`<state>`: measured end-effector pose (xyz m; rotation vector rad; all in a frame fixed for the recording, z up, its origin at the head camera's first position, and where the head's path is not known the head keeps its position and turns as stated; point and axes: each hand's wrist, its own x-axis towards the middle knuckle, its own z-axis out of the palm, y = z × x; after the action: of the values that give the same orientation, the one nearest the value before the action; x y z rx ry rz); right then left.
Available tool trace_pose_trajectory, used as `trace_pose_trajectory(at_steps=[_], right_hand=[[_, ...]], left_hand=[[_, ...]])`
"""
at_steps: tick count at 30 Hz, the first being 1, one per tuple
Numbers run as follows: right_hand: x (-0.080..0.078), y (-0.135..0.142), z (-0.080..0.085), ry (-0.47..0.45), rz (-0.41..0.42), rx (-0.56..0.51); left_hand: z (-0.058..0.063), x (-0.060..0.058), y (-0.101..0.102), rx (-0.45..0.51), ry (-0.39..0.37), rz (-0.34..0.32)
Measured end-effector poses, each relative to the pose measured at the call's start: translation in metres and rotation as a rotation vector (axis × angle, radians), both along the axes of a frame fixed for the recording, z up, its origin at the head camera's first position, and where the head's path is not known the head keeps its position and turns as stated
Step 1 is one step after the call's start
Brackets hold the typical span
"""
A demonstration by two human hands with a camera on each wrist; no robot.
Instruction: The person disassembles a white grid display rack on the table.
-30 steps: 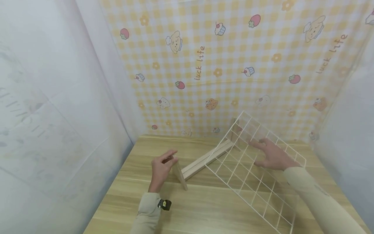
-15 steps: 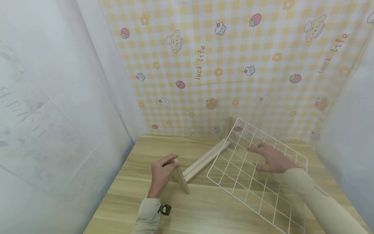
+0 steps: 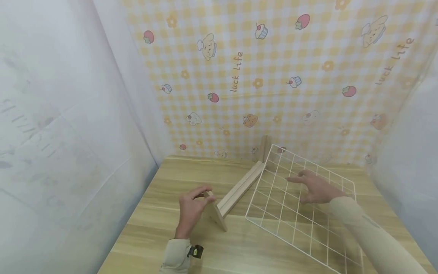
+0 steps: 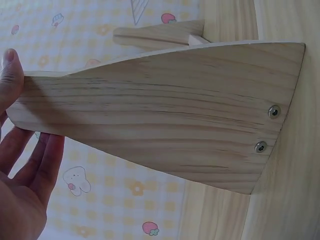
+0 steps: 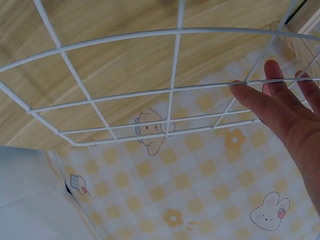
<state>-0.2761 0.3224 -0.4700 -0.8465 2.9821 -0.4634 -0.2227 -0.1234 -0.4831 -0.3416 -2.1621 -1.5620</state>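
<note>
Hands both busy on the wooden table. L hand steadies the near end panel of the wooden stand, thumb on its top edge, fingers straight behind it — not clenched, more a light pinch. R hand lies flat w/ straight fingers on the white wire grid, which tilts up from the table, its far edge just beside the stand's rail. Checked cartoon cloth hangs behind.

The white wire grid has been lowered from a steep tilt to a flatter angle. The right hand descended with it. The left hand shifted slightly nearer along the wooden stand.
</note>
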Motion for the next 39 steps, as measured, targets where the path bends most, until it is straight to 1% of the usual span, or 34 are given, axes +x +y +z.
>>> trace_pose_trajectory(at_steps=[5, 10, 13, 16, 21, 23, 25, 30, 35, 39], right_hand=[[-0.002, -0.003, -0.003, 0.006, 0.011, 0.014], [-0.005, -0.008, -0.005, -0.034, 0.011, 0.025], [-0.008, -0.01, -0.009, -0.047, 0.011, 0.032], [-0.012, -0.009, -0.016, -0.052, 0.006, 0.041], [-0.02, -0.008, -0.028, -0.083, -0.023, 0.093], [-0.021, -0.01, -0.03, -0.097, -0.033, 0.112], [-0.022, -0.011, -0.032, -0.108, -0.041, 0.129], [-0.023, -0.016, -0.034, -0.127, -0.055, 0.131], [-0.025, -0.02, -0.035, -0.136, -0.061, 0.136], [-0.029, -0.022, -0.037, -0.152, -0.07, 0.139]], left_hand=[[-0.002, 0.007, 0.005, -0.005, 0.032, -0.002], [-0.003, 0.014, 0.011, -0.043, 0.107, 0.004], [-0.003, 0.017, 0.015, -0.078, 0.161, 0.018], [-0.005, 0.019, 0.018, -0.123, 0.212, 0.029], [-0.008, 0.022, 0.027, -0.174, 0.336, 0.069], [-0.009, 0.023, 0.031, -0.181, 0.375, 0.08], [-0.008, 0.025, 0.034, -0.193, 0.384, 0.081], [-0.008, 0.027, 0.039, -0.192, 0.397, 0.068], [-0.01, 0.027, 0.044, -0.201, 0.447, 0.062], [-0.01, 0.027, 0.049, -0.199, 0.45, 0.06]])
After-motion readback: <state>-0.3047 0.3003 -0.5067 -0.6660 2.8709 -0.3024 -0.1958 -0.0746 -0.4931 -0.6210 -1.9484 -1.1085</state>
